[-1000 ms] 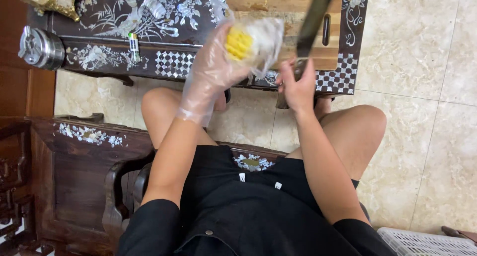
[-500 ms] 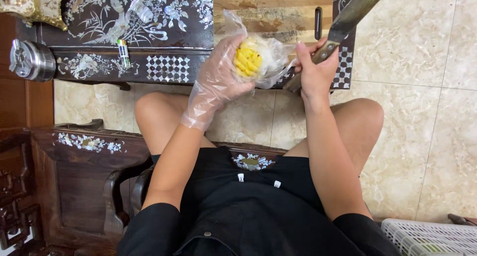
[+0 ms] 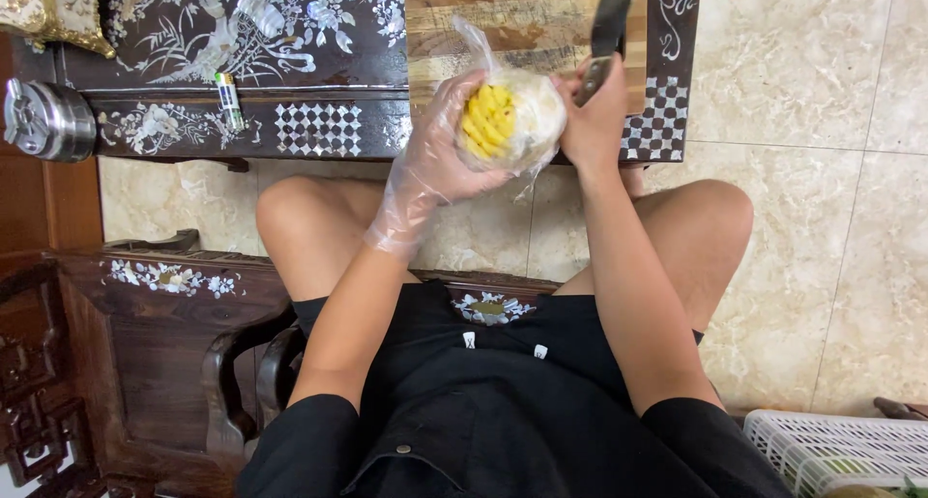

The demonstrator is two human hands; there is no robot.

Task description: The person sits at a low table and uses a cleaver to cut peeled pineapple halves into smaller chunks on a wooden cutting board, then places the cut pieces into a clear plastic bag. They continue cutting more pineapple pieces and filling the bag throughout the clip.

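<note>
A dark inlaid surface (image 3: pixel 290 34) is seen along the top of the view, with a wooden cutting board (image 3: pixel 522 24) laid on its right part, reaching nearly to the surface's near edge. Just in front of that near edge, above the knees, a peeled yellow pineapple (image 3: pixel 507 121) is held wrapped in thin clear plastic. It is cupped by the left hand (image 3: pixel 440 160), which is covered by a clear plastic glove; the grip is curled closed around the fruit's left side. The right hand (image 3: pixel 594 121) is pressed against the fruit's right side, and its grip is closed on the handle of a knife (image 3: pixel 611 24), whose dark blade is pointed away over the cutting board. Open tiled floor (image 3: pixel 822 169) is seen to the right of the surface. A white plastic basket (image 3: pixel 841 450) is seen far below the surface, at the lower right corner. A small cylinder (image 3: pixel 229 100) is lying at the surface's near edge, well left of the fruit.
</note>
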